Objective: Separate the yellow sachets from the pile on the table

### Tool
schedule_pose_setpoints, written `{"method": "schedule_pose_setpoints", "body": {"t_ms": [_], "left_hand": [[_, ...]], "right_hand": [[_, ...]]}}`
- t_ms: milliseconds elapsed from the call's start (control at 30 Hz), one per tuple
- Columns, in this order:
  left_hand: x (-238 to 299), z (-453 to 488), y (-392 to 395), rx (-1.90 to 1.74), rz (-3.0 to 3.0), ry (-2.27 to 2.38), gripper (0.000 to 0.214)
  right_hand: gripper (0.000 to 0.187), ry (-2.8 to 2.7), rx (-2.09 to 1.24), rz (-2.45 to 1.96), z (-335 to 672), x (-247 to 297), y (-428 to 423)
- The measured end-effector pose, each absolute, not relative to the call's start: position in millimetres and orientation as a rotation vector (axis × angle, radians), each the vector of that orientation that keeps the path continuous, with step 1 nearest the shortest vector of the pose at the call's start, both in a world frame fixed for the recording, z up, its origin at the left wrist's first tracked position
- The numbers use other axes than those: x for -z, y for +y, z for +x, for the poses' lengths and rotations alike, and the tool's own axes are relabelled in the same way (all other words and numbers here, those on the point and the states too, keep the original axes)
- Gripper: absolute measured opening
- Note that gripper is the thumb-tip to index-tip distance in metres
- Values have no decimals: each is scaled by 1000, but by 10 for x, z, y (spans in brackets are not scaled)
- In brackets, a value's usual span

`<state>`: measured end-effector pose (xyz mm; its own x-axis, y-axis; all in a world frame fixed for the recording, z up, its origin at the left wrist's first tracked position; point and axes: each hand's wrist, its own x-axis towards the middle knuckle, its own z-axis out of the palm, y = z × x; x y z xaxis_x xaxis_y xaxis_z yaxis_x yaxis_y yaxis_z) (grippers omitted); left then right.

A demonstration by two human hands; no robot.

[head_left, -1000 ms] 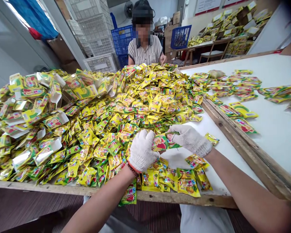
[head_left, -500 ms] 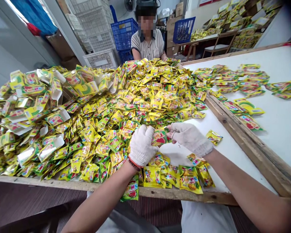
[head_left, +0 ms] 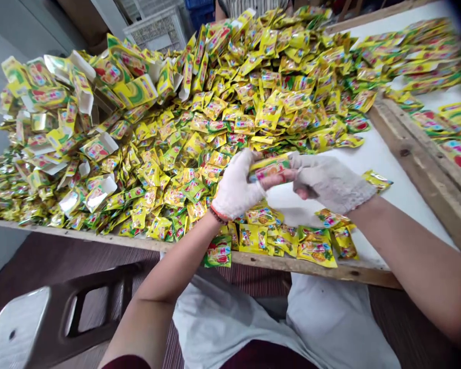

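Here a small printed carton (head_left: 269,165) is clasped by the gloved left hand (head_left: 236,187), fingers clamped on one end; the other is gripped by the curled right hand (head_left: 326,179).

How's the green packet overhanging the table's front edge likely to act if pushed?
The green packet may tip off, since part of it juts past the wooden rim. Its shiny wrapper suggests it could slide easily. Being a small, crimp-edged pouch, it's probably light and somewhat floppy.
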<state>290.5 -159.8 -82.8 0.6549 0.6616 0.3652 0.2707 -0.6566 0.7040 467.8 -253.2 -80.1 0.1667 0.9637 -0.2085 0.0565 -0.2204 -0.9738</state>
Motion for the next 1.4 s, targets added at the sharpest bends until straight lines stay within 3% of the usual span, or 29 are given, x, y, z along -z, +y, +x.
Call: {"method": "schedule_pose_setpoints", "body": {"t_ms": [133,267,433,567,667,733,867,1067,1400], "left_hand": [[764,2948,-1516,-598,1814,735,38],[666,2816,-1597,-560,2049,749,34],[404,2202,-1920,-640,2487,790,65],[449,1663,-2226,-229,2740,559,69],[612,1470,-2344,-60,2734,643,26],[674,1460,-2330,-171,2629,678,18],[695,1698,-2127,-683,2142,900,14],[864,2363,-1706,-803,1333,960,42],[909,2723,-1865,-651,1542,743,33]], "right_hand": [[27,-1175,-1017,-1567,4696,855,-2498],[33,-1350,-789,-1727,4646,873,-2472],[17,-921,-804,-1307,4907,610,-2581],[10,-707,-719,-968,5126,473,-2696],[13,-996,-938,-1224,4916,638,-2652],[22,-1410,-991,-1506,4656,821,-2586],[32,-1992,-666,-1842,4290,1080,-2531],[13,-1672,-766,-1710,4448,937,-2583],[14,-1437,-744,-1667,4509,873,-2542]]}}
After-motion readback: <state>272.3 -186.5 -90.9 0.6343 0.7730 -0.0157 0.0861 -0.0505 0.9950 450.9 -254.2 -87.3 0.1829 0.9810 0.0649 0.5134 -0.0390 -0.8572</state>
